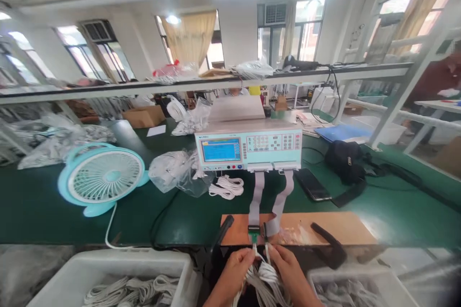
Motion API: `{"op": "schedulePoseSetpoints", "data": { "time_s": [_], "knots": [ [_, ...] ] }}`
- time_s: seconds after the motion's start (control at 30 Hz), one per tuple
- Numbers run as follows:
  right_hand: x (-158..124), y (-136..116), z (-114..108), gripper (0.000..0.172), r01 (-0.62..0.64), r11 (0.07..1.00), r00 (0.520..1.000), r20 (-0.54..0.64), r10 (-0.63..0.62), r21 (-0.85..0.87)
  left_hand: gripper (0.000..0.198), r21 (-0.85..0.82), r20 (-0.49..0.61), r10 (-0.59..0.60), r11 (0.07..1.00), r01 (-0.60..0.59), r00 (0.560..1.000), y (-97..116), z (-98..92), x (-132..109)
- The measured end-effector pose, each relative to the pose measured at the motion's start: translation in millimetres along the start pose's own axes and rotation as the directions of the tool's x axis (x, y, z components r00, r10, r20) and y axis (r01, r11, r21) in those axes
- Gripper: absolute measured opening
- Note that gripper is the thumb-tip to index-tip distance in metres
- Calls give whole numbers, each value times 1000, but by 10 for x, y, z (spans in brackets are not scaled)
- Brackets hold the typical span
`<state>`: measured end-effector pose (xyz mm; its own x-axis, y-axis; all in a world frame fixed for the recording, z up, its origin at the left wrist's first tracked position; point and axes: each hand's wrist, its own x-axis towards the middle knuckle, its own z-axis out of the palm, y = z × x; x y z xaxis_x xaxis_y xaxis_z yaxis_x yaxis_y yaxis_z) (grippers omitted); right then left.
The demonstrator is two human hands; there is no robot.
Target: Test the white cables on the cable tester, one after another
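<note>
My left hand (239,266) pinches one end of a white cable (268,273) at the small green connector board (254,236). Beside it, my right hand (284,261) is closed on the cable's other end, near a dark connector (265,231). The bundled middle of the cable hangs between and below both hands. Grey ribbon cables (256,196) run from these connectors up to a light-blue cable tester (248,148) with a lit screen. Whether the plugs are fully seated in the connectors I cannot tell.
A wooden board (324,225) lies at the bench edge under two black clamps. White bins of cables (129,288) stand left and right. On the green bench are a turquoise fan (108,177), a coiled cable (226,187), bagged cables (173,170), a phone (312,184) and a black bag (344,160).
</note>
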<state>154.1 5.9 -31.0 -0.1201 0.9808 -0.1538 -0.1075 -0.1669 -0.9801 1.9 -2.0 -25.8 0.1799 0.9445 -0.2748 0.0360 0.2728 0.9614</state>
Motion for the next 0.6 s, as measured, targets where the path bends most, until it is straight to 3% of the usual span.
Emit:
{"op": "schedulePoseSetpoints", "data": {
  "time_s": [0.2, 0.37, 0.6],
  "knots": [
    [43, 19, -47, 45, 27, 1000, 997, 75, -27, -3, 60, -13, -51, 62, 998, -63, 997, 5, 20, 122],
    [57, 20, -52, 41, 22, 999, 992, 123, -27, 40, 58, 14, -11, 76, 997, -76, 997, 17, 16, 145],
    [17, -20, 31, 39, 61, 996, 998, 23, -62, 70, 57, -57, -51, 45, 997, -48, 998, -17, 71, 166]
  ]
}}
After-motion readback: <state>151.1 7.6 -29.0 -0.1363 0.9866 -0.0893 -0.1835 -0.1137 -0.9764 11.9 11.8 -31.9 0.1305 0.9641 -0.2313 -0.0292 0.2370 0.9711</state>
